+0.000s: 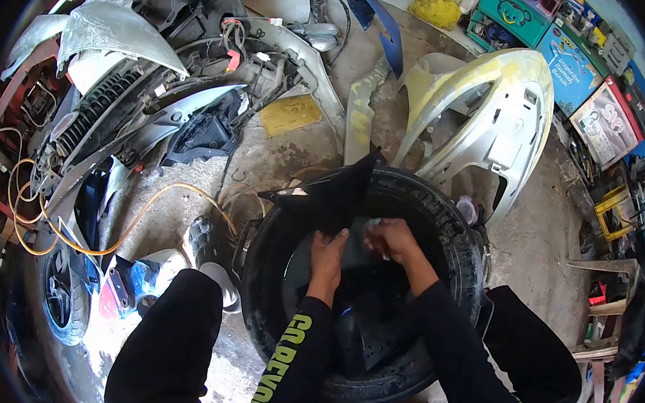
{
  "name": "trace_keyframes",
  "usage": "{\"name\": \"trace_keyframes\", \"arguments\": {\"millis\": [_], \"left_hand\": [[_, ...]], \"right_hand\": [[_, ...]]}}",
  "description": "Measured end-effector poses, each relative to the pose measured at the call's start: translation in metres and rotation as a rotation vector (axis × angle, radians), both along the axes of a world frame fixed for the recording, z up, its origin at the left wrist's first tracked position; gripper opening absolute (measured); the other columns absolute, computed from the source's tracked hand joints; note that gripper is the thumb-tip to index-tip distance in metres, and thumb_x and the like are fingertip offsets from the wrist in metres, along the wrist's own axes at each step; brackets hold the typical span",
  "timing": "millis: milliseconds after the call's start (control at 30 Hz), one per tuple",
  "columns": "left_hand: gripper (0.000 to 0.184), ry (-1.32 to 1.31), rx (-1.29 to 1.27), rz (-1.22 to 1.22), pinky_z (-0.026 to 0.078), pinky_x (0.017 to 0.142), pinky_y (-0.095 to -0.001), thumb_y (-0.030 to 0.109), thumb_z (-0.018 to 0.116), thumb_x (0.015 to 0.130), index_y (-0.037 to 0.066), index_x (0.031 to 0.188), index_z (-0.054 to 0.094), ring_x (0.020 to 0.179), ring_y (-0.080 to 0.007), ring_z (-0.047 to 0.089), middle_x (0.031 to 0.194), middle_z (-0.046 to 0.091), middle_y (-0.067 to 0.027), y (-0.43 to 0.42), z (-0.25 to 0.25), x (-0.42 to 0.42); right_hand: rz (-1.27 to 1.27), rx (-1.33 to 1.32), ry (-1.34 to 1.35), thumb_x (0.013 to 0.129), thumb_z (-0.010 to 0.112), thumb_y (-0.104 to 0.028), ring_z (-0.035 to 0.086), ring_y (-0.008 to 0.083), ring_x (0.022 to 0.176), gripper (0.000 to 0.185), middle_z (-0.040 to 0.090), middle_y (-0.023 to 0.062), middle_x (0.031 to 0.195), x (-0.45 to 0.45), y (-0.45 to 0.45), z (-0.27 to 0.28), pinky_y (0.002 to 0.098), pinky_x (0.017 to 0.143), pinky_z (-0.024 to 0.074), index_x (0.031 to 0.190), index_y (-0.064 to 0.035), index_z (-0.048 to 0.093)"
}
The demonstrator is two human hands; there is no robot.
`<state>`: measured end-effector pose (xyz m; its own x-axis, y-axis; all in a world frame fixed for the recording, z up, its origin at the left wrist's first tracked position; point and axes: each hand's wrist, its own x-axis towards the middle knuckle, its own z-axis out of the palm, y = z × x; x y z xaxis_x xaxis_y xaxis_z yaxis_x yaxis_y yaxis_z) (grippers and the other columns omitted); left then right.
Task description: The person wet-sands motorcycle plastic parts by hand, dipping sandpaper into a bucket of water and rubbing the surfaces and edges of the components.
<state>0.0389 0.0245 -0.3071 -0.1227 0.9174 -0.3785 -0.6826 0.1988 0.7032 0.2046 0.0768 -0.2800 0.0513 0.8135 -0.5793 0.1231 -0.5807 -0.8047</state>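
A large round black tub (460, 266) stands between my knees with water in its bottom. A black motorcycle body panel (337, 193) with a pointed corner leans up over the tub's far rim. My left hand (329, 258) grips the panel's lower part, thumb on the near side. My right hand (391, 240) is close beside the panel, its fingers curled and slightly blurred. Something small and pale shows at those fingers, too unclear to name. Another dark part with small holes (368, 342) lies low in the tub, partly under water.
A sanded yellow-white scooter fairing (520, 110) rests on the floor to the right, near the tub. Piled body panels (116, 39) fill the far left. An orange hose (148, 196) crosses the concrete. Stickered boxes (569, 61) line the right, above a wooden stool (608, 266).
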Motion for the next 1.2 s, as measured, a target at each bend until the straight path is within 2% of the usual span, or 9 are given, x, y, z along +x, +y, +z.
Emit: {"name": "trace_keyframes", "arguments": {"millis": [100,200,400,500,567,767,933,1000,1200], "left_hand": [[0.043,0.081,-0.067,-0.049,0.046,0.088,-0.0254,0.008,0.07,0.09,0.003,0.127,0.048,0.104,-0.0138,0.06,0.118,0.061,-0.0084,-0.002,-0.001,0.0],[0.044,0.067,-0.067,-0.047,0.045,0.088,-0.0244,0.013,0.072,0.09,0.006,0.128,0.051,0.106,-0.0123,0.059,0.117,0.063,-0.0053,-0.007,0.013,0.002],[0.038,0.144,-0.073,-0.138,0.045,0.09,-0.0276,0.025,0.075,0.09,0.012,0.122,0.06,0.109,-0.0109,0.059,0.113,0.066,0.0015,-0.018,0.017,0.0],[0.035,0.183,-0.052,-0.14,0.047,0.096,-0.0344,0.026,0.071,0.093,0.01,0.121,0.056,0.113,-0.0155,0.058,0.118,0.062,-0.003,-0.02,0.023,0.002],[0.036,0.193,-0.017,-0.1,0.05,0.092,-0.0338,0.027,0.07,0.094,0.009,0.122,0.057,0.107,-0.0152,0.06,0.114,0.063,-0.0027,-0.018,0.015,0.007],[0.037,0.047,0.104,-0.019,0.055,0.073,-0.028,0.037,0.06,0.1,0.003,0.113,0.06,0.09,-0.0107,0.063,0.105,0.064,-0.0044,-0.022,0.036,0.023],[0.052,-0.186,0.119,0.022,0.053,0.08,-0.0334,0.055,0.04,0.103,0.009,0.121,0.057,0.097,-0.0151,0.063,0.108,0.065,-0.0025,-0.026,0.059,0.021],[0.063,-0.289,0.065,0.037,0.042,0.099,-0.0442,0.063,0.033,0.102,0.013,0.132,0.054,0.114,-0.0213,0.057,0.123,0.063,-0.0037,-0.026,0.061,0.019],[0.048,-0.303,0.077,0.01,0.049,0.092,-0.0397,0.046,0.054,0.101,0.012,0.134,0.05,0.114,-0.0176,0.057,0.126,0.058,-0.0037,-0.025,0.045,0.003]], "right_hand": [[-0.004,0.23,0.403,0.09,0.064,-0.006,0.067,0.0195,0.063,0.014,0.068,0.0117,0.078,-0.013,-0.004,0.027,0.0337,0.059,0.0551,0.088,0.0077,0.065],[0.003,0.31,0.226,0.093,0.062,-0.007,0.066,0.0182,0.064,0.014,0.068,0.0112,0.074,-0.007,-0.003,0.029,0.0322,0.061,0.0564,0.087,0.0043,0.067],[0.069,0.155,-0.706,0.093,0.063,-0.009,0.067,0.02,0.063,0.012,0.069,0.0119,0.081,0.017,-0.003,-0.039,0.033,0.056,0.053,0.089,-0.0011,0.069],[-0.092,-0.074,-0.377,0.093,0.061,-0.008,0.068,0.0213,0.066,0.011,0.07,0.0121,0.083,0.01,-0.005,-0.005,0.0322,0.057,0.054,0.092,0.0006,0.069],[0.121,0.137,0.286,0.093,0.06,-0.007,0.069,0.0205,0.069,0.012,0.07,0.012,0.086,0.013,-0.005,0.016,0.031,0.06,0.0547,0.097,0.0022,0.067],[0.154,0.34,0.073,0.094,0.061,-0.01,0.068,0.0163,0.071,0.014,0.07,0.0105,0.089,-0.002,-0.019,0.09,0.028,0.061,0.0539,0.101,0.0019,0.065],[0.076,0.362,0.119,0.093,0.06,-0.008,0.067,0.0152,0.069,0.014,0.069,0.0087,0.086,-0.012,-0.038,0.096,0.0276,0.058,0.0528,0.1,0.0028,0.065],[0.051,0.354,0.134,0.092,0.059,-0.008,0.067,0.0153,0.069,0.014,0.068,0.0086,0.086,-0.013,-0.044,0.094,0.0278,0.059,0.0529,0.1,0.0029,0.065],[0.014,0.297,0.154,0.086,0.059,0.002,0.068,0.0177,0.073,0.005,0.068,0.0115,0.088,0.008,-0.043,0.041,0.0307,0.061,0.0553,0.091,0.0011,0.06]]}}
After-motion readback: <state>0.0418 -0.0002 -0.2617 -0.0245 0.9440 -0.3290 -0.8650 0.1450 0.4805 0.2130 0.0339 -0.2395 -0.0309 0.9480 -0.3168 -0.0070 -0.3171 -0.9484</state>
